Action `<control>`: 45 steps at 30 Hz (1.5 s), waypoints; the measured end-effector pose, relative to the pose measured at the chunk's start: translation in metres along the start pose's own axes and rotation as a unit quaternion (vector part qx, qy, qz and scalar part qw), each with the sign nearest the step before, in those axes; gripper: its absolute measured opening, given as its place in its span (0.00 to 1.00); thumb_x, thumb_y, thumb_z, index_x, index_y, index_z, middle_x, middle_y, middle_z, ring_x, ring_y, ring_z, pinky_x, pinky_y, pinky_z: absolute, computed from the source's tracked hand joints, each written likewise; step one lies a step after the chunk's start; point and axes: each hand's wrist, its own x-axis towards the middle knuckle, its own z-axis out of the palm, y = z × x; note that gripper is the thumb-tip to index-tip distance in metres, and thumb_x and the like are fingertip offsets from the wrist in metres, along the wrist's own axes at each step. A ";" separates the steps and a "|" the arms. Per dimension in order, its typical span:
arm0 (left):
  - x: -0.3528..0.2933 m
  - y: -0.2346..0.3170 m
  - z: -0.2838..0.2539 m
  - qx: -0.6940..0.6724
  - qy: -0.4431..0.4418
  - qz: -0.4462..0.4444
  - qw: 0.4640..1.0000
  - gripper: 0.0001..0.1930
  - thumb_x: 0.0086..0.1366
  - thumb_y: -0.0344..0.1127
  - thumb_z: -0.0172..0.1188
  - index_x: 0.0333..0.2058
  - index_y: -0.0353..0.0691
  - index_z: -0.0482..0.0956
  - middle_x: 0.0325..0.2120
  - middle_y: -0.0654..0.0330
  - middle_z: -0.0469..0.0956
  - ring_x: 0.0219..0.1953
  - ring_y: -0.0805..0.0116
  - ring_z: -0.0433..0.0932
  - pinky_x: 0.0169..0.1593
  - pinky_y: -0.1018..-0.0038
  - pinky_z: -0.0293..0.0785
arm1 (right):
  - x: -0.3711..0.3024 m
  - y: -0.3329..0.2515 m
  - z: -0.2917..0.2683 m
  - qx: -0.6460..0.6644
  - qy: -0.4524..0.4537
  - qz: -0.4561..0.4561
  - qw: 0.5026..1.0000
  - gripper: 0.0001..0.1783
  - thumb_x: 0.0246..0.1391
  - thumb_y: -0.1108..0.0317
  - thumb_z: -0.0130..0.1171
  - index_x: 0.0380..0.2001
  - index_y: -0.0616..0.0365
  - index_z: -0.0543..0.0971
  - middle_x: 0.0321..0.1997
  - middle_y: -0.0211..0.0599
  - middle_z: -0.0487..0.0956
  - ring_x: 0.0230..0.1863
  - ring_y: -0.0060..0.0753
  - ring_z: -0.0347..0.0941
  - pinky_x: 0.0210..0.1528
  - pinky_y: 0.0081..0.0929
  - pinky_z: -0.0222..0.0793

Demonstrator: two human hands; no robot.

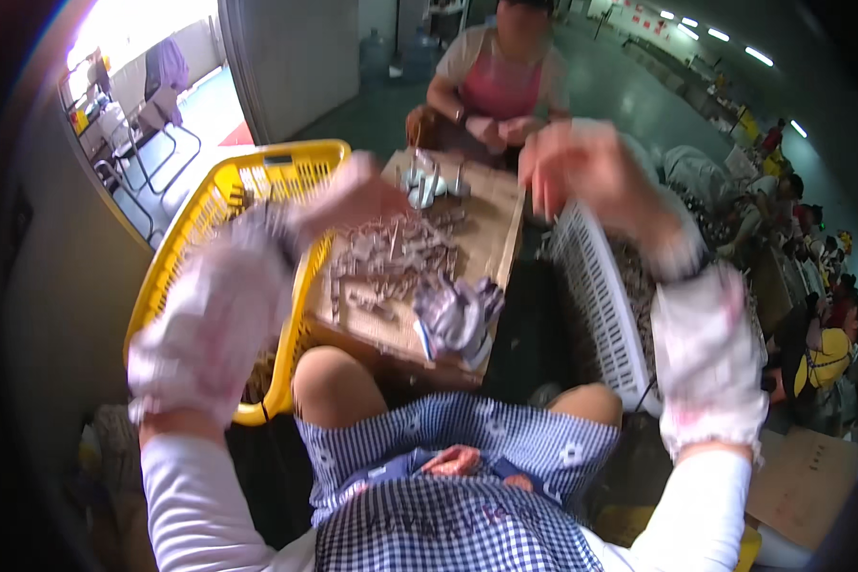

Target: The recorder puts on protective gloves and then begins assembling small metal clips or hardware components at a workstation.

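My left hand (357, 197) is raised over the right rim of the yellow basket (305, 153), beside the cardboard-topped surface (491, 224). Motion smears its fingers, so I cannot see whether they hold anything. Near the far end of the white basket (596, 286), my right hand (577, 170) hangs in the air, fingers pointing down and blurred too. A loose heap of small brownish strip-like pieces (391, 253) covers the middle of the cardboard. Grey work gloves (458, 315) lie at its near edge. Farther back stands a small metal-and-white object (431, 183), its kind unclear.
Across the cardboard sits a person in a pink apron (500, 81), hands together. My knees (338, 391) press close to the near edge. Full white sacks (691, 172) and more people are at the right. A chair (148, 119) stands by the bright doorway at left.
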 end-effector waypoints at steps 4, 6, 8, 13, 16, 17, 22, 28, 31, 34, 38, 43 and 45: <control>0.110 0.013 -0.082 0.291 0.365 0.148 0.872 0.15 0.63 0.48 0.63 0.34 0.41 0.85 0.24 0.59 0.83 0.24 0.67 0.82 0.31 0.70 0.78 | 0.071 0.065 -0.078 -0.413 0.319 0.033 0.852 0.16 0.59 0.51 0.59 0.30 0.51 0.86 0.20 0.32 0.82 0.26 0.29 0.81 0.32 0.28 0.75; 0.119 0.046 -0.079 0.204 0.400 0.217 0.867 0.15 0.62 0.48 0.63 0.33 0.41 0.85 0.23 0.59 0.82 0.23 0.69 0.81 0.30 0.72 0.77 | 0.074 0.066 -0.069 -0.378 0.324 0.025 0.867 0.17 0.59 0.50 0.59 0.30 0.51 0.85 0.20 0.32 0.83 0.26 0.29 0.82 0.32 0.28 0.75; 0.120 0.070 -0.060 0.107 0.436 0.281 0.848 0.15 0.62 0.48 0.64 0.33 0.42 0.85 0.23 0.60 0.82 0.23 0.71 0.81 0.30 0.73 0.77 | 0.075 0.067 -0.047 -0.317 0.309 0.002 0.897 0.13 0.57 0.54 0.62 0.29 0.51 0.85 0.22 0.33 0.82 0.25 0.30 0.81 0.31 0.29 0.75; 0.092 0.101 -0.012 -0.335 0.230 0.176 0.897 0.15 0.65 0.45 0.64 0.32 0.36 0.82 0.22 0.63 0.81 0.20 0.78 0.77 0.24 0.78 0.73 | -0.001 0.085 0.056 -0.045 0.017 0.021 0.999 0.16 0.62 0.66 0.56 0.51 0.61 0.75 0.34 0.36 0.81 0.37 0.25 0.79 0.39 0.23 0.74; 0.108 0.113 0.034 -0.474 0.207 0.144 0.843 0.16 0.65 0.44 0.65 0.32 0.34 0.82 0.22 0.63 0.80 0.17 0.78 0.75 0.21 0.80 0.71 | -0.058 0.137 0.169 0.271 -0.164 0.056 0.947 0.24 0.53 0.75 0.61 0.55 0.63 0.74 0.55 0.43 0.76 0.45 0.26 0.76 0.49 0.23 0.72; 0.107 0.097 0.043 -0.490 0.213 0.118 0.837 0.15 0.64 0.43 0.66 0.31 0.34 0.83 0.21 0.64 0.79 0.16 0.79 0.74 0.20 0.81 0.71 | -0.043 0.105 0.217 0.027 -0.156 -0.084 0.984 0.16 0.54 0.71 0.63 0.47 0.64 0.79 0.50 0.43 0.78 0.44 0.23 0.75 0.46 0.21 0.72; 0.070 0.139 0.050 -0.545 0.178 0.082 0.815 0.14 0.67 0.45 0.60 0.36 0.38 0.77 0.30 0.61 0.78 0.22 0.76 0.72 0.30 0.77 0.70 | -0.048 0.126 0.292 0.041 -0.118 0.096 0.987 0.16 0.51 0.66 0.62 0.43 0.58 0.81 0.36 0.43 0.84 0.33 0.35 0.79 0.39 0.29 0.74; -0.008 0.114 0.075 -0.541 0.047 0.031 0.839 0.14 0.68 0.44 0.60 0.39 0.37 0.77 0.32 0.60 0.78 0.25 0.75 0.75 0.29 0.78 0.72 | -0.082 0.101 0.191 0.135 -0.153 0.235 0.950 0.19 0.60 0.66 0.58 0.53 0.63 0.76 0.44 0.42 0.83 0.41 0.32 0.81 0.47 0.29 0.74; -0.073 0.062 0.073 -0.497 -0.009 0.054 0.866 0.12 0.66 0.38 0.62 0.39 0.33 0.79 0.30 0.58 0.79 0.26 0.75 0.78 0.27 0.80 0.74 | -0.130 0.021 0.093 0.044 -0.141 0.353 0.924 0.20 0.62 0.66 0.58 0.56 0.58 0.75 0.41 0.37 0.84 0.41 0.24 0.80 0.46 0.25 0.75; -0.100 0.023 0.081 -0.265 -0.019 0.014 0.964 0.04 0.61 0.28 0.65 0.34 0.37 0.83 0.24 0.67 0.79 0.21 0.82 0.76 0.26 0.83 0.71 | -0.150 -0.031 0.055 -0.003 -0.018 0.396 0.918 0.16 0.58 0.70 0.62 0.49 0.60 0.78 0.31 0.35 0.84 0.32 0.18 0.80 0.36 0.20 0.74; -0.078 0.034 0.133 -0.099 0.003 0.125 0.987 0.07 0.56 0.28 0.66 0.35 0.42 0.82 0.27 0.61 0.80 0.26 0.68 0.80 0.28 0.74 0.75 | -0.120 0.009 0.069 -0.103 -0.034 0.314 0.943 0.13 0.55 0.68 0.62 0.44 0.58 0.80 0.28 0.39 0.83 0.29 0.31 0.81 0.33 0.25 0.73; -0.040 0.045 0.216 0.051 -0.081 0.209 0.973 0.09 0.56 0.30 0.59 0.37 0.42 0.77 0.36 0.60 0.74 0.35 0.61 0.80 0.35 0.67 0.78 | -0.129 0.155 0.096 -0.141 -0.013 0.334 0.932 0.12 0.55 0.68 0.62 0.41 0.60 0.81 0.37 0.45 0.84 0.40 0.39 0.82 0.44 0.31 0.76; -0.040 0.038 0.233 0.199 -0.034 0.253 0.946 0.09 0.55 0.31 0.60 0.36 0.43 0.76 0.37 0.61 0.73 0.34 0.63 0.79 0.35 0.66 0.78 | -0.138 0.179 0.110 -0.110 -0.004 0.344 0.932 0.11 0.55 0.70 0.61 0.41 0.60 0.81 0.38 0.44 0.84 0.41 0.37 0.82 0.46 0.30 0.75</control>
